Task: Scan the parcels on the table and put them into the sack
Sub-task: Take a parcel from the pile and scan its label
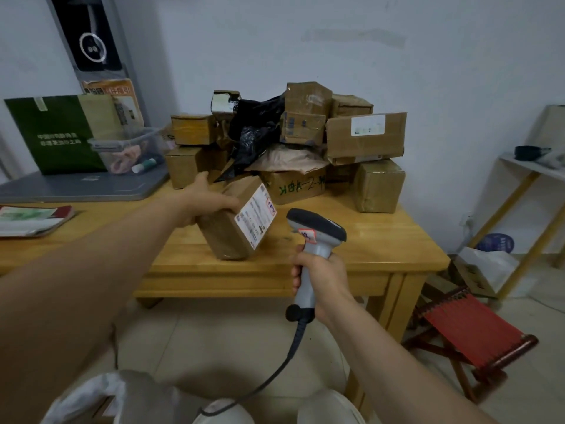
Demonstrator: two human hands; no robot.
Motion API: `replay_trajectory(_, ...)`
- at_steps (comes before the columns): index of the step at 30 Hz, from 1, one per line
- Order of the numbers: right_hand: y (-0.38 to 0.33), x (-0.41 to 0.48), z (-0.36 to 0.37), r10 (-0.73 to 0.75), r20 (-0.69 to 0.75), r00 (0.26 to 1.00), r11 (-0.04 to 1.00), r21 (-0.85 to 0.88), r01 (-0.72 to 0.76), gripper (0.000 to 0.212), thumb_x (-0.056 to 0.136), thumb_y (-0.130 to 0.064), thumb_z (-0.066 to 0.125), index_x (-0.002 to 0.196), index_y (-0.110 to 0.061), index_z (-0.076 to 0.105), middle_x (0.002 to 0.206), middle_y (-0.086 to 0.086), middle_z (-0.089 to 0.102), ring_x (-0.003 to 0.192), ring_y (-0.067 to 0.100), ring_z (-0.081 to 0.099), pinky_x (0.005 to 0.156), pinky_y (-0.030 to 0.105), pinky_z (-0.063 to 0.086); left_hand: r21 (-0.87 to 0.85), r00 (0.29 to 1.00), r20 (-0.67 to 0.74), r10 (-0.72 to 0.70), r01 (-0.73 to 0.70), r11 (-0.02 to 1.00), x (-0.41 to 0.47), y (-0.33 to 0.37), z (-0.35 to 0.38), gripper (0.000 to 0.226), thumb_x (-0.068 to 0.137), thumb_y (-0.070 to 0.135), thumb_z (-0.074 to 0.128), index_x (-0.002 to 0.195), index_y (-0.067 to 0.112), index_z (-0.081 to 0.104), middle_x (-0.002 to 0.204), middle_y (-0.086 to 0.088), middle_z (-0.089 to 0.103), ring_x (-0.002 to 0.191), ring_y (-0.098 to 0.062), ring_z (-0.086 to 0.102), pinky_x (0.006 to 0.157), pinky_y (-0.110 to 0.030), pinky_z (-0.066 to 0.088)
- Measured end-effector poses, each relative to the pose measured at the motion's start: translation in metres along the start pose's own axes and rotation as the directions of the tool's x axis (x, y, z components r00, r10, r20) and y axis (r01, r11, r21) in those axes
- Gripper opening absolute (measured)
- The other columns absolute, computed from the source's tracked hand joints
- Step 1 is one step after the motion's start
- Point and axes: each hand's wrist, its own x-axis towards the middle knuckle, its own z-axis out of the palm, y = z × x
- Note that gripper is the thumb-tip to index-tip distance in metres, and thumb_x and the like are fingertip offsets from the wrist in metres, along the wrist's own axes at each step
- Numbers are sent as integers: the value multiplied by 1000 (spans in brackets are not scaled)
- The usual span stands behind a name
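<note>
Parcel (pixel 227 231) tilted on table (pixel 382 240), L hand (pixel 204 201) fingers (pixel 230 205) curled over its top; R hand (pixel 322 281) fingers (pixel 295 274) wrapped round scanner (pixel 318 231) nearby

dim, flat indoor light; soft blur overall, wide-angle stretch at edges, faint glare on table (pixel 382 237).

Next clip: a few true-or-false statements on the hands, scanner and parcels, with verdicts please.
1. The right hand grips the scanner by its handle. True.
2. The left hand is empty. False: it holds a brown parcel with a white label.
3. The scanner is cordless. False: a cable hangs from its handle.
4. The parcel pile sits on the wooden table. True.
</note>
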Motion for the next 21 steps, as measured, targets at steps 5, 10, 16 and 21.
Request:
replay_trajectory(5, 1, -19, 40, 29, 174, 984, 1000, -6, -29, 13, 82, 0, 63, 83, -12, 61, 52, 3, 53, 41, 13, 46, 44, 22, 40, -275, 1000, -15, -19, 14, 961, -18, -41, -31, 69, 70, 26, 79, 128, 6, 48, 102, -8, 61, 89, -19, 57, 79, -30, 47)
replay_trajectory(10, 2, -37, 68, 50, 272, 961, 999, -23, -46, 13, 82, 2, 63, 80, -10, 58, 50, 3, 52, 39, 12, 45, 42, 21, 41, -322, 994, -108, -5, -30, 946, -35, -73, -52, 51, 72, 16, 78, 118, 4, 58, 102, -10, 68, 90, -17, 61, 73, -24, 45)
replay_trajectory(16, 9, -53, 89, 117, 327, 938, 991, -102, -88, 13, 81, 2, 63, 77, -9, 58, 50, 4, 52, 39, 14, 45, 44, 23, 41, -355, 980, -200, -18, -55, 933, -47, -100, -71, 50, 72, 17, 79, 114, 12, 53, 101, -5, 65, 91, -14, 59, 89, -28, 45)
replay_trajectory(21, 6, -59, 105, 141, 354, 925, 977, -199, -73, 13, 81, 3, 62, 75, -7, 56, 49, 4, 50, 38, 14, 44, 43, 23, 41, -370, 965, -260, -39, -62, 927, -52, -119, -87, 46, 70, 17, 81, 107, 15, 53, 106, -7, 65, 97, -18, 60, 101, -36, 45)
